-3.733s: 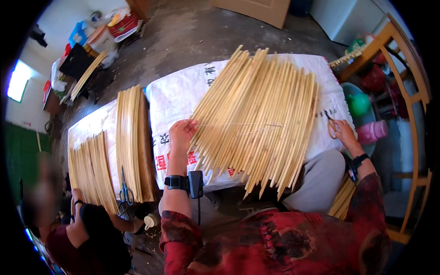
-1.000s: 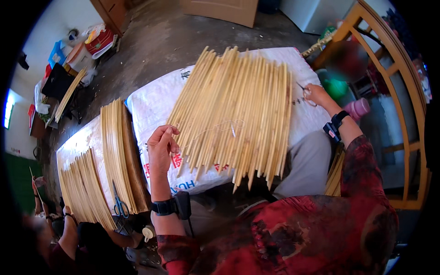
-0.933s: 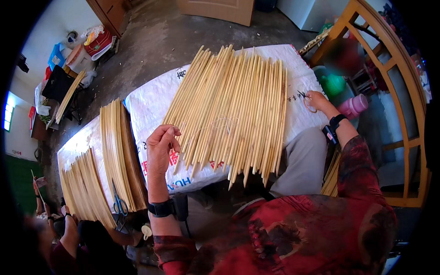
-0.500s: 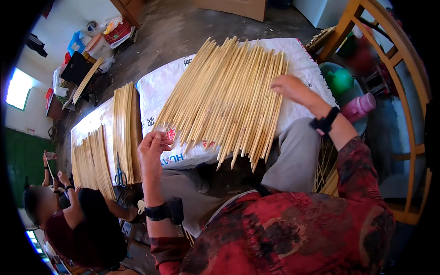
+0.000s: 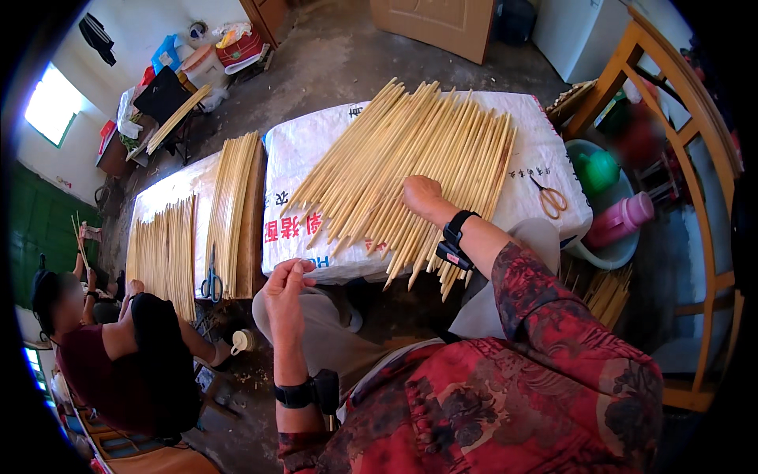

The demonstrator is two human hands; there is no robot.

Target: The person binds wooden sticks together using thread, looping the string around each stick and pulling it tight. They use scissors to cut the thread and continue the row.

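Many long, thin, pale wooden sticks lie side by side, slightly fanned, on a table covered with white printed sacking. My right hand rests over the middle of these sticks, its fingers curled and partly hidden beneath it. Near the cloth's front left corner, my left hand is raised, thumb and fingertips pressed together. Whatever either hand holds is too small or hidden to make out. A small pair of scissors with orange-brown handles lies on the sacking right of the sticks.
On the adjoining table at left lie more stick bundles and dark-blue-handled scissors. Another person sits there. A basin with a pink flask stands at right, by a wooden frame.
My right hand has moved left from the sticks' right edge to their middle. The orange-handled scissors now show. My left hand stays pinched near the front corner; the view has shifted slightly.
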